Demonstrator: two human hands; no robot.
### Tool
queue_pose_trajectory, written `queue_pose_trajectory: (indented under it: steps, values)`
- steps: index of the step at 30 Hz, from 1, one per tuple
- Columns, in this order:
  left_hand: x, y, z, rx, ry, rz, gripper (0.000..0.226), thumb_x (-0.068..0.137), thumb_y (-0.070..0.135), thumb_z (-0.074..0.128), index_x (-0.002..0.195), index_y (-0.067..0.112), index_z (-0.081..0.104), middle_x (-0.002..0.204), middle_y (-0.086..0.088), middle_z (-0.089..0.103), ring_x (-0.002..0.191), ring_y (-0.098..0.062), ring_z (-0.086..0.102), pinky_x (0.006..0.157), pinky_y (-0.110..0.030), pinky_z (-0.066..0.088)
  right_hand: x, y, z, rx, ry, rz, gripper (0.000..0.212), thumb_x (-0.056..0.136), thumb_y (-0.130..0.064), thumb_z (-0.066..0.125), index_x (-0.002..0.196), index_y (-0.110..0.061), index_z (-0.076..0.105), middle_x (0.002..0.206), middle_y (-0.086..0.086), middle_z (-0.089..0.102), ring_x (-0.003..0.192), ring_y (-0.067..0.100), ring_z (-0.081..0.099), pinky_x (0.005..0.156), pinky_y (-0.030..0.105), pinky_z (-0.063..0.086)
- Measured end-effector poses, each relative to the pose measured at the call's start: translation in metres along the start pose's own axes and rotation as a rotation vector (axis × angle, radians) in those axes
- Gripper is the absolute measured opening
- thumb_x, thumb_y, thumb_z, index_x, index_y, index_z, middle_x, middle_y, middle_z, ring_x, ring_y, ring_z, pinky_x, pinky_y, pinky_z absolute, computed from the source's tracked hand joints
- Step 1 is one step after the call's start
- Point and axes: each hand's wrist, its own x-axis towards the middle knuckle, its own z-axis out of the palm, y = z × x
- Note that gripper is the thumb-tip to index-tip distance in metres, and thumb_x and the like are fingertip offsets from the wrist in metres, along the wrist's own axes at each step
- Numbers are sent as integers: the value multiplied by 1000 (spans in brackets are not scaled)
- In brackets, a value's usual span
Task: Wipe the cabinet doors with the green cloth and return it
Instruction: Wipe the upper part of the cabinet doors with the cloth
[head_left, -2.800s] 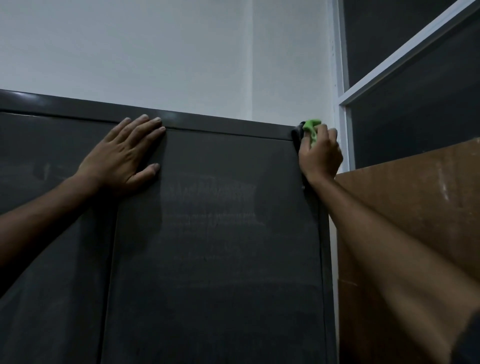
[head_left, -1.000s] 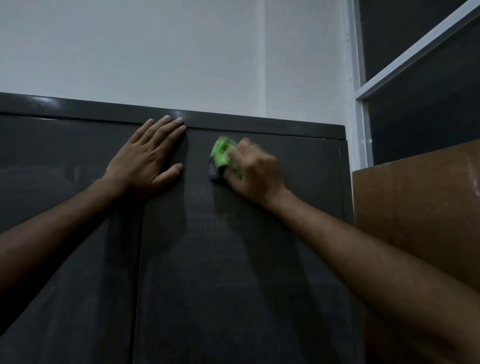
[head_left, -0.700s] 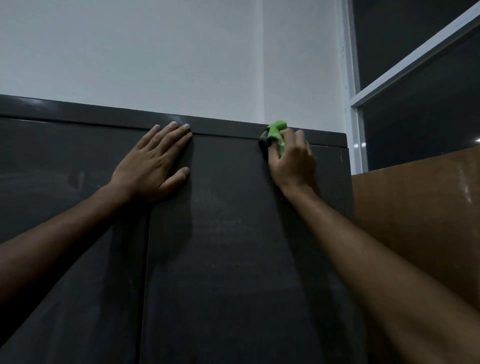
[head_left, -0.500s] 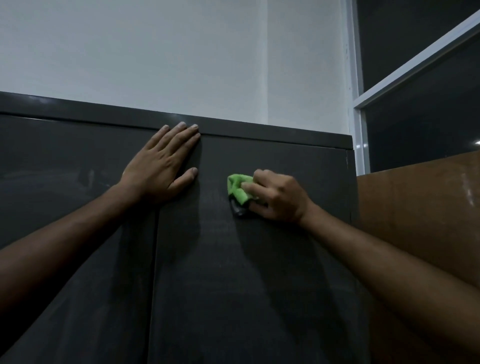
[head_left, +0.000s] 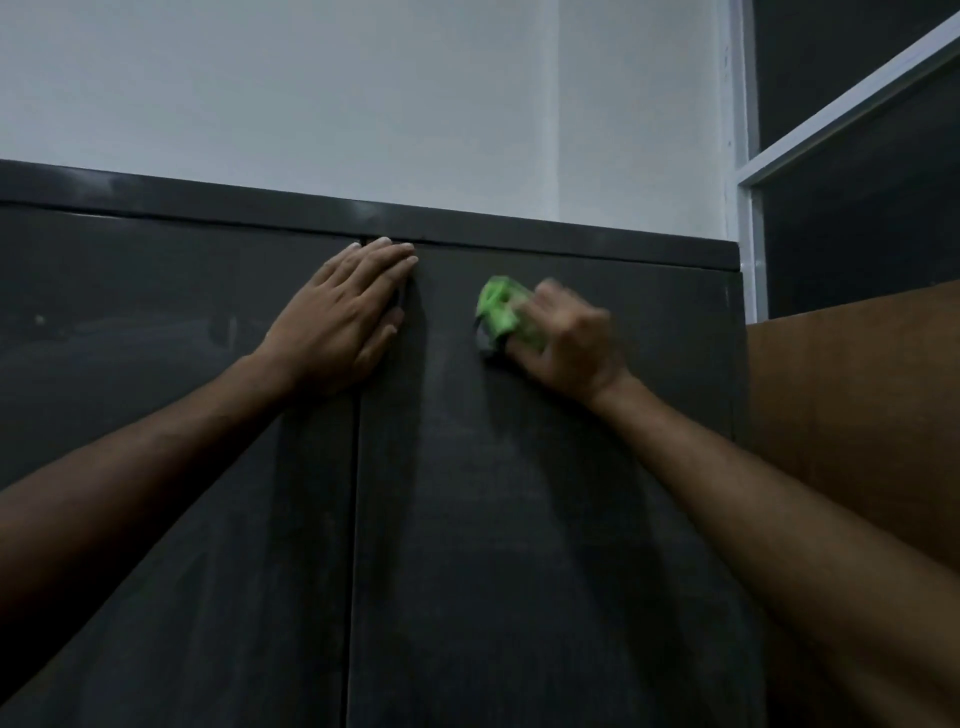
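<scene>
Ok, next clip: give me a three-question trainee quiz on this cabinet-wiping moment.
1. True or false: the left hand lies flat over the seam between the two doors.
2. Which door does the green cloth touch? A) left door B) right door C) neither
3. Fill in: the cloth is held by the ___ hand.

Key: 1 true. 2 B. 3 right; the right hand is motion-blurred, bunching the cloth against the door's upper part.

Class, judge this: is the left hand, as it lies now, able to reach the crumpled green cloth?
Probably yes: the left hand lies flat on the dark cabinet doors, beside the green cloth held by the right hand, nothing between.
</scene>
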Motion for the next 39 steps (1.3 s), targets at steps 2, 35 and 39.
queue_pose_trajectory:
  steps: [2, 35, 39]
  values:
    - [-8, -5, -5, 12, 3, -3, 65, 104, 36, 33, 156, -1, 42, 164, -19, 40, 155, -37, 33, 129, -52, 23, 11, -9, 4, -6, 92, 411, 25, 89, -32, 68, 105, -13, 70, 97, 13, 61, 83, 35, 64, 60, 41, 55]
    - [-45, -51, -16, 44, -98, 12, 67, 106, 42, 28, 164, 8, 32, 171, -13, 28, 161, -29, 19, 132, -49, 13, 8, -87, 28, -49, -122, -403, 41, 104, -38, 52, 132, -10, 63, 121, 19, 62, 101, 33, 60, 79, 46, 49]
    - [-66, -63, -29, 71, -114, 29, 66, 107, 44, 28, 163, 9, 34, 171, -13, 29, 161, -30, 20, 132, -51, 15, 8, -81, 34, -26, -197, -673, 49, 107, -18, 48, 155, -11, 41, 162, 20, 35, 150, 40, 33, 120, 54, 32]
